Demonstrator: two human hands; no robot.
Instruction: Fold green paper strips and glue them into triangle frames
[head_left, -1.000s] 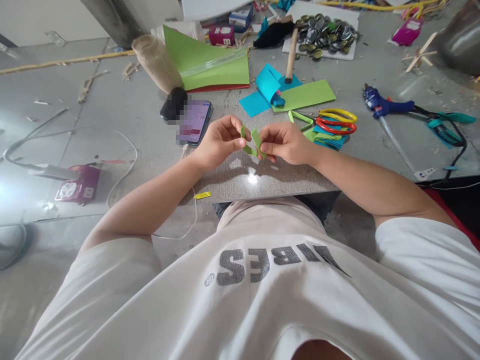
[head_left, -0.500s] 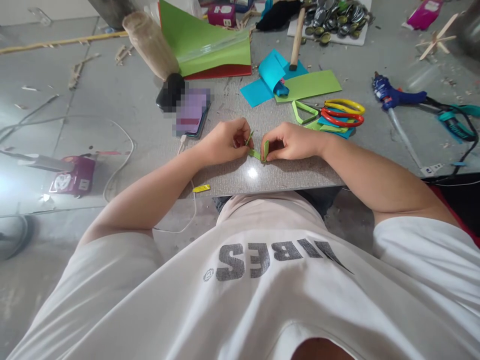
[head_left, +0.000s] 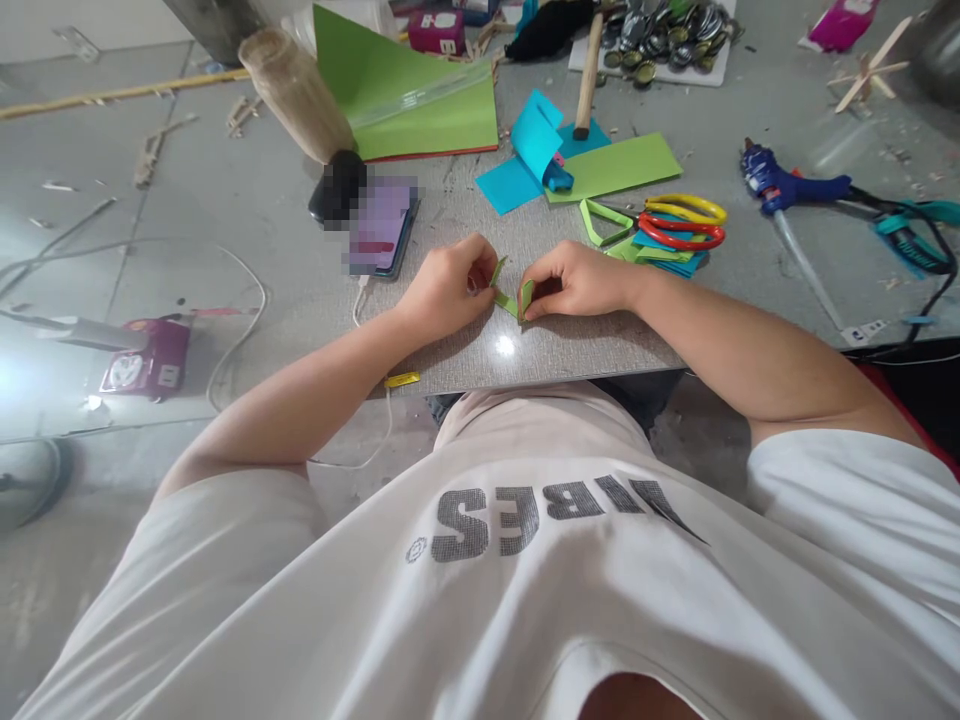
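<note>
1. Green strip point(head_left: 507, 303): one narrow piece, showing a light green colour and looking like paper or thin card.
2. State: the strip is bending at two places, its two short end sections rising from a middle section and forming an open, three-sided shape.
3. Pose: the middle section is running low and slanting toward the near edge at its right; the left end is leaning rightward, the right end is standing nearly upright.
4. Holding: the left end is sitting at the fingertips of the left hand point(head_left: 448, 287), partly hiding there; the right hand point(head_left: 581, 284) is pinching the right end.
5. Location: it is lying between both hands, over the tabletop point(head_left: 465, 365); contact underneath is remaining unclear.
</note>
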